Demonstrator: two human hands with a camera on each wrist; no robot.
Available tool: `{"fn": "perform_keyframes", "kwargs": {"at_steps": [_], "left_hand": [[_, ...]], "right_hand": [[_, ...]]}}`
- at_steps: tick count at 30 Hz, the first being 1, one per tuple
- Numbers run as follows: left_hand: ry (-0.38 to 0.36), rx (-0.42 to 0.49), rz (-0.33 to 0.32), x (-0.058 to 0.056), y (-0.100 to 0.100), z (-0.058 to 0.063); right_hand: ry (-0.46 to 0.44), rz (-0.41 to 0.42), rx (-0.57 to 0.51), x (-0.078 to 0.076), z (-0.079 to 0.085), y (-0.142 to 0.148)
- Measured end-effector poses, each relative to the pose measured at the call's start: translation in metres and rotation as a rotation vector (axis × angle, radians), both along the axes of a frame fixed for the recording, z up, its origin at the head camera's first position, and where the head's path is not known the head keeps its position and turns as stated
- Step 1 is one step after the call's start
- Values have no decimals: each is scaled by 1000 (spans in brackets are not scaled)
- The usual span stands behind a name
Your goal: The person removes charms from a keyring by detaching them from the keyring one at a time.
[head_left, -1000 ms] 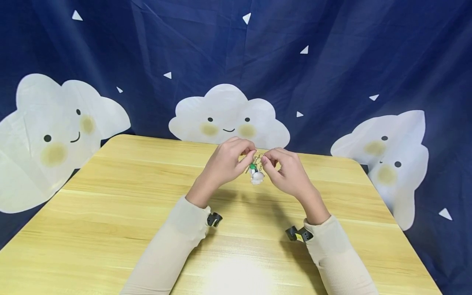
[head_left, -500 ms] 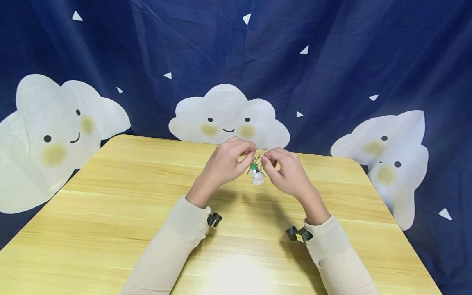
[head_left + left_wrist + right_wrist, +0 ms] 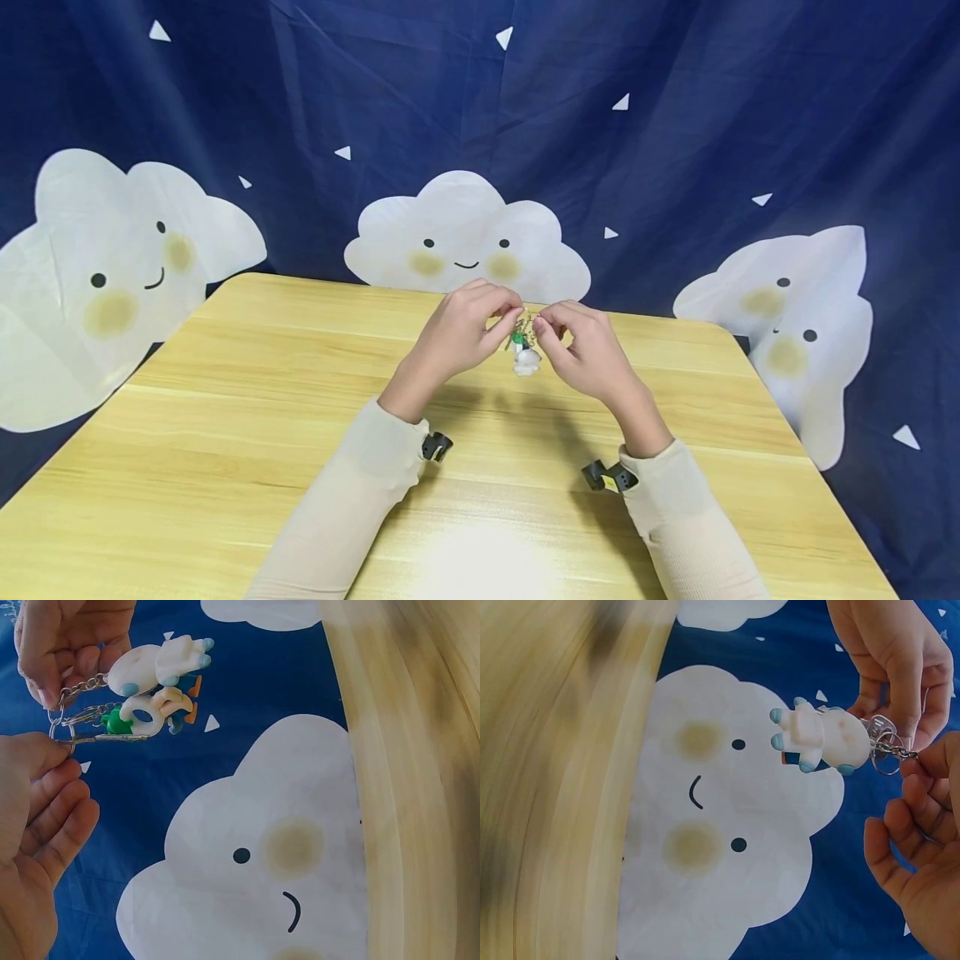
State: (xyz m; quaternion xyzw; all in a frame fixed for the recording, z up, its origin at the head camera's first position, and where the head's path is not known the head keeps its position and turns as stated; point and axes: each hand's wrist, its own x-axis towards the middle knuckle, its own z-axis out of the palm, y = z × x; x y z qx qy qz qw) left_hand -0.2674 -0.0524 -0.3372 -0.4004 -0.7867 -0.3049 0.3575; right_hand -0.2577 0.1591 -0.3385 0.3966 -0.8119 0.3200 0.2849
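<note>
Over the far part of the table, my left hand pinches a metal key ring between thumb and forefinger. Opposite it, my right hand pinches the short chain of a white animal-figure charm with pale blue feet. From the ring also hang a key, lying edge-on in the left wrist view, and a second figure charm with a green top and orange feet. Both charms dangle below the fingertips. In the right wrist view the white charm hides most of the second one.
The light wood-grain table has rounded far corners. Behind it hangs a dark blue curtain printed with white smiling clouds. A small black camera sits on each wrist, at the left cuff and the right cuff.
Both hands hold nearly the same place and grip. The hanging charms have swung very slightly to the right.
</note>
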Motion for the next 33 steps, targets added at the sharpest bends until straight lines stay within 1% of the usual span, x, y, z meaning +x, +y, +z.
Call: {"fn": "perform_keyframes", "kwargs": {"at_steps": [33], "left_hand": [[18, 8, 2, 0, -1, 1]], "right_hand": [[-14, -4, 14, 0, 0, 0]]}}
